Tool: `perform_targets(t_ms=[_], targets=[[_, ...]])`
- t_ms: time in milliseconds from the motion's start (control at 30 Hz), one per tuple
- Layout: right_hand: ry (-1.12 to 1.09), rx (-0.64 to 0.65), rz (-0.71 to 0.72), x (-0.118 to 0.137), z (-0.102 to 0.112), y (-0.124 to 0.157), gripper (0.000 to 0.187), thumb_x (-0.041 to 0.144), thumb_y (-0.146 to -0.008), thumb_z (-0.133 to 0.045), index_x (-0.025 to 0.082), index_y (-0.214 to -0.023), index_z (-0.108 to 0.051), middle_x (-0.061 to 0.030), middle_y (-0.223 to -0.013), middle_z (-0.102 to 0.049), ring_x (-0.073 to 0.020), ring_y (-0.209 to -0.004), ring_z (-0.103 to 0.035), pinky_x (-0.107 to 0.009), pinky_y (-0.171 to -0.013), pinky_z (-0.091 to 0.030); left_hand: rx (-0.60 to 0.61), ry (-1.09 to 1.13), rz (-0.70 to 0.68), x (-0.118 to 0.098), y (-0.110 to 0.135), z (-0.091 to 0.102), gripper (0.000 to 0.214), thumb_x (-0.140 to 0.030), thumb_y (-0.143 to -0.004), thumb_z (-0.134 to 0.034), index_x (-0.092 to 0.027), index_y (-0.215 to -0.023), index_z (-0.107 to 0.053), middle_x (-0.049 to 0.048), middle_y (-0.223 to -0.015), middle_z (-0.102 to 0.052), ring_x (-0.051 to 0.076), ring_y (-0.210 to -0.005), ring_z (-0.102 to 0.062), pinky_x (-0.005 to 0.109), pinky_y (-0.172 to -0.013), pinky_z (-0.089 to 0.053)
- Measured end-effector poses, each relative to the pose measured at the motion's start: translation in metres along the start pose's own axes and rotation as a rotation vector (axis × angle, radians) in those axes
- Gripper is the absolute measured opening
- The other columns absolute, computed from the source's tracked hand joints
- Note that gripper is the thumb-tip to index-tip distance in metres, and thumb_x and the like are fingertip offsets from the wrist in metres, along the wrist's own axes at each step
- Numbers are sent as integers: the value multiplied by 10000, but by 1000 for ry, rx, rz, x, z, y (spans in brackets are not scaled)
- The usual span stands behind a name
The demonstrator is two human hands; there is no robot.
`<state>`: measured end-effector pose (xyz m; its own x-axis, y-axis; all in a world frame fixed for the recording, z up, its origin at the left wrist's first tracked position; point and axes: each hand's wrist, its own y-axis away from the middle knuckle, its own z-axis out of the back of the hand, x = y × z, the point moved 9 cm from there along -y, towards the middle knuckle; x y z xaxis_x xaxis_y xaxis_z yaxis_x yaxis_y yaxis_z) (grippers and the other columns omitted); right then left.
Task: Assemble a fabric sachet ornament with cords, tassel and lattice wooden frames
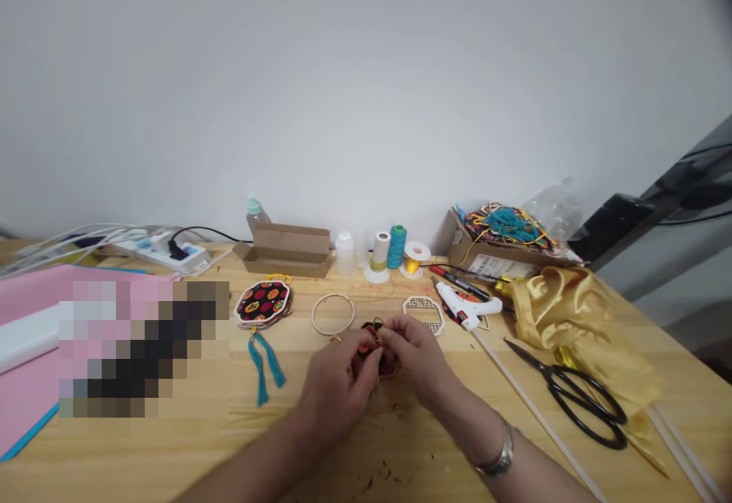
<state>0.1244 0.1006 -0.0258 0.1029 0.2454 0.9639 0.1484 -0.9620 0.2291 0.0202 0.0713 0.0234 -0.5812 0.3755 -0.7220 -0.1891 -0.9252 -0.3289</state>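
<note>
My left hand [343, 370] is closed on a small piece of dark patterned fabric [387, 366] with red and orange motifs, partly hidden by my fingers. The fingertips of my right hand [415, 350] pinch a thin yellow cord [378, 323] at the top of that fabric. A thin round hoop [333, 314] lies just beyond my left hand, and a pale lattice frame [424, 315] beyond my right. Farther left is a framed ornament of similar fabric [264, 301], with a teal tassel [266, 366] below it.
Black-handled scissors [589, 404], a white glue gun [466, 305] and gold cloth [563, 305] lie on the right. Thread spools [396, 248], a white bottle [344, 253] and an open cardboard box [289, 251] stand along the wall. A filled carton [497, 251] is behind; a power strip [177, 255] sits left.
</note>
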Motion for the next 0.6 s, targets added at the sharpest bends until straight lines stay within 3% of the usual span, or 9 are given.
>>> perform_targets(t_ms=[167, 367, 500, 600], targets=[[141, -92, 114, 13, 9, 0, 118, 265, -675, -554, 173, -629, -497, 64, -469, -458, -79, -442, -406, -202, -437, -333, -18, 213, 297, 20, -3, 8, 208, -344, -794, -512, -188, -851, -636, -21, -524, -578, 129, -468, -501, 224, -472, -380], [255, -91, 209, 32, 6, 4, 109, 208, -690, -524, 176, -592, -490, 49, -484, -468, -89, -458, -432, -199, -437, -341, 57, 372, 370, 9, -3, 13, 269, -351, -749, -554, -188, -937, -657, -47, -440, -532, 128, -411, -492, 221, -440, -367], [333, -69, 234, 45, 0, 6, 96, 177, -688, -499, 182, -594, -483, 41, -511, -482, -96, -481, -452, -200, -456, -340, 161, 468, 444, 0, -7, 9, 206, -275, -704, -560, -197, -852, -679, -32, -549, -616, 106, -411, -503, 205, -416, -356], [422, -86, 294, 54, 0, 7, 90, 156, -682, -506, 186, -597, -498, 30, -553, -506, -107, -531, -470, -211, -493, -362, 180, 512, 462, -5, -14, 8, 150, -218, -676, -541, -188, -744, -671, -48, -497, -567, 89, -405, -468, 188, -396, -311]])
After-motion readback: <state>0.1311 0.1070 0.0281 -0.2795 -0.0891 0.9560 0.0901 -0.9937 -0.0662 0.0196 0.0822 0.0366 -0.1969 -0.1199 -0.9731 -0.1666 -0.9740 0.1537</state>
